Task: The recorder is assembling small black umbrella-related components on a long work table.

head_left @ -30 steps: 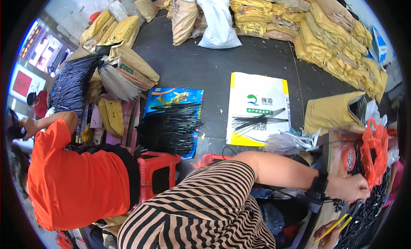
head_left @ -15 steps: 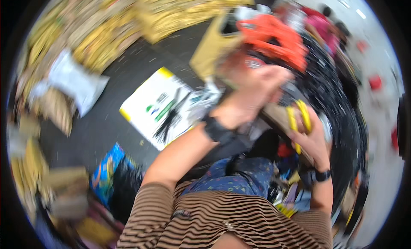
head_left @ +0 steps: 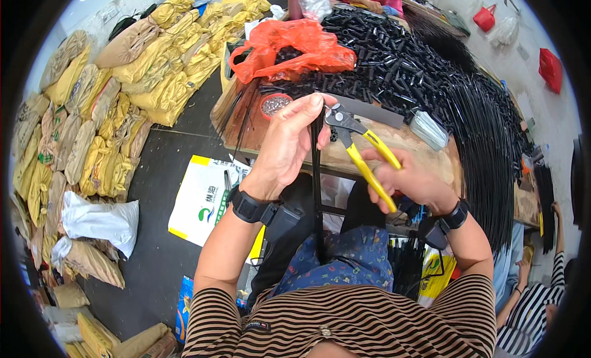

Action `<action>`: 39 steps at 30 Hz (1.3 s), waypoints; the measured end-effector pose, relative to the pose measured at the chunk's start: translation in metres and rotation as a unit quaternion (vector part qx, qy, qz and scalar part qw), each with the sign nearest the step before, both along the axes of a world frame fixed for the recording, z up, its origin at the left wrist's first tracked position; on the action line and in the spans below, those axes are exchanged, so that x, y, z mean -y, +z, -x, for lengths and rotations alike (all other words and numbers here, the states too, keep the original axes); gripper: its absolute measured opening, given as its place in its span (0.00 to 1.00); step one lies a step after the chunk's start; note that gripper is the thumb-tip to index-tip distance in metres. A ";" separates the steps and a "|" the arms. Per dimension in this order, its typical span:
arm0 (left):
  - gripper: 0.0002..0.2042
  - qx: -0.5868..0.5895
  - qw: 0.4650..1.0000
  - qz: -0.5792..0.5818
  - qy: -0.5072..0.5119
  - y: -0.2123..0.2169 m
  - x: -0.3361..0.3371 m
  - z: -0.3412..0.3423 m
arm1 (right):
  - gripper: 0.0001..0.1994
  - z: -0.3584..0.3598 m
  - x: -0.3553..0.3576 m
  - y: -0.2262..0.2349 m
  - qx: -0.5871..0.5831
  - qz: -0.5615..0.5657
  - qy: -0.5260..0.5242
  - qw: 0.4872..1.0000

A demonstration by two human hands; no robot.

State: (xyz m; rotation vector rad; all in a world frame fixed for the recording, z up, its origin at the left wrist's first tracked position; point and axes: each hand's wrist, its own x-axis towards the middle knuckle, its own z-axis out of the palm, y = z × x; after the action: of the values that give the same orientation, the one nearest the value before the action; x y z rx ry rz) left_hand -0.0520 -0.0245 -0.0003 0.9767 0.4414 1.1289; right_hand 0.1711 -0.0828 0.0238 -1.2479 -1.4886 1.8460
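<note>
My left hand [head_left: 288, 136] is closed, thumb and fingers pinching the upper end of long thin black strips [head_left: 317, 179] that hang down toward my lap. In my right hand [head_left: 415, 178], slightly blurred, are pliers with yellow handles [head_left: 383, 150], the handles spread apart. Their metal head [head_left: 340, 119] is right beside the strips at my left fingertips; whether the jaws touch them I cannot tell. Just beyond my left hand, a small red bowl [head_left: 266, 106] holds tiny metallic pieces. Behind the pliers lies a flat dark bar [head_left: 372, 111] on the wooden table [head_left: 440, 164].
A heap of short black parts [head_left: 381, 56] covers the far table, with an orange-red plastic bag [head_left: 295, 47] at its left. Long black strips [head_left: 483, 149] drape over the right side. Yellow sacks [head_left: 163, 90] are stacked at left. Other people [head_left: 532, 318] sit nearby.
The view has turned and steadied. My left hand has come back from near the red bowl and now pinches the strips. The pliers have moved left, their head up to the strips.
</note>
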 end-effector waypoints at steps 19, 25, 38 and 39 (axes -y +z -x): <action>0.21 -0.081 0.995 -0.014 0.064 -0.010 -0.025 -0.028 | 0.26 -0.024 -0.021 -0.003 0.374 -0.665 -0.097 0.639; 0.24 -0.069 0.997 -0.022 0.019 -0.009 -0.023 -0.017 | 0.19 -0.031 -0.024 0.009 0.180 -0.338 -0.033 0.923; 0.20 -0.047 0.996 -0.065 -0.028 -0.010 -0.024 -0.016 | 0.29 -0.025 -0.032 0.020 -0.056 0.055 0.073 0.994; 0.20 -0.053 0.996 -0.064 -0.027 -0.010 -0.024 -0.016 | 0.28 -0.027 -0.034 0.022 -0.036 0.049 0.081 0.995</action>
State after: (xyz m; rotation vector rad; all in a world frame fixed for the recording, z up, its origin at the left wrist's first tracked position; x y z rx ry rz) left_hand -0.0357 -0.0010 -0.0098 1.1577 0.4287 1.0693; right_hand 0.1976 -0.0488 0.0462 -1.1193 -1.5154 2.0686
